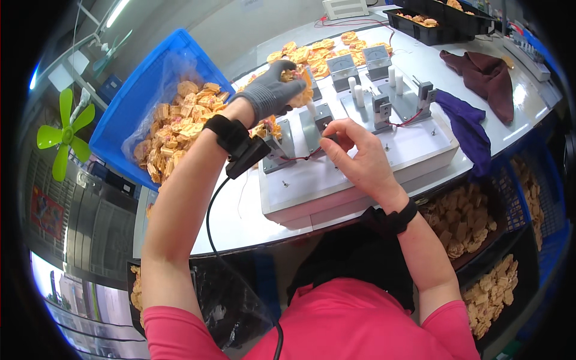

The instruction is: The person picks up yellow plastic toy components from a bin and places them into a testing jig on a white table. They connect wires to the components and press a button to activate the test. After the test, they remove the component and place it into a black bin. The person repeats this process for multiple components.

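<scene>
The left hand [273, 90], in a grey glove, is clenched around a bunch of small orange components [298, 86] at about eleven o'clock from the white test fixture [360, 162]. The bare right hand [354, 153] is pinched shut on a small dark piece at a metal clamp block [324, 123], though what its fingertips hold cannot be made out. The clamp lies just at five o'clock from the gloved hand's load, nearer the right hand. A blue bin [129, 102] of the same pieces sits at nine o'clock.
</scene>
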Demonstrator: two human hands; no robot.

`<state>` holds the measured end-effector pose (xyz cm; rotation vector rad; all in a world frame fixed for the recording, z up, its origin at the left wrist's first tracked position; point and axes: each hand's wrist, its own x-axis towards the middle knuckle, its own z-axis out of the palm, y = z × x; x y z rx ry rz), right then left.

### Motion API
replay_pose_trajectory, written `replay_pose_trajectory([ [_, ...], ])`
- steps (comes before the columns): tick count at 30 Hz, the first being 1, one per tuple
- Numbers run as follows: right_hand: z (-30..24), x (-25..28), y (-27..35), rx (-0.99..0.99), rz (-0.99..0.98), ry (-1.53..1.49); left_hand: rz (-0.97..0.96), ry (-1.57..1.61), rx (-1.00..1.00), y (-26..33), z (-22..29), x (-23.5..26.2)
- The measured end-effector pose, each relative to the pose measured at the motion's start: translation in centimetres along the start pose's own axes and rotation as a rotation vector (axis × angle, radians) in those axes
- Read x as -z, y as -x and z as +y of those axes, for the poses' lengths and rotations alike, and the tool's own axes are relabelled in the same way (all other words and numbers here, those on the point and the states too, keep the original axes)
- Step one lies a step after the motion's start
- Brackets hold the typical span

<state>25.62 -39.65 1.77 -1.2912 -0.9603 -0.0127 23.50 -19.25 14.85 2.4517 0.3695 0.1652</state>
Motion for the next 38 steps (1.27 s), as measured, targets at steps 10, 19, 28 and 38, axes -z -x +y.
replay_pose_trajectory([
  [10,-0.1,0.4,0.0,0.029,-0.004,-0.026,-0.064,-0.127,0.054,0.2,-0.3,-0.2],
  [19,-0.3,0.2,0.0,0.003,0.001,-0.028,-0.084,0.036,0.031,0.4,0.3,0.0],
  [28,-0.7,0.1,0.0,0.012,0.002,0.016,-0.33,-0.509,-0.28,0.8,0.1,-1.6],
  [38,1.1,-0.2,0.2,-0.009,0.233,0.147,0.097,-0.079,-0.186,5.4,-3.0,3.6],
])
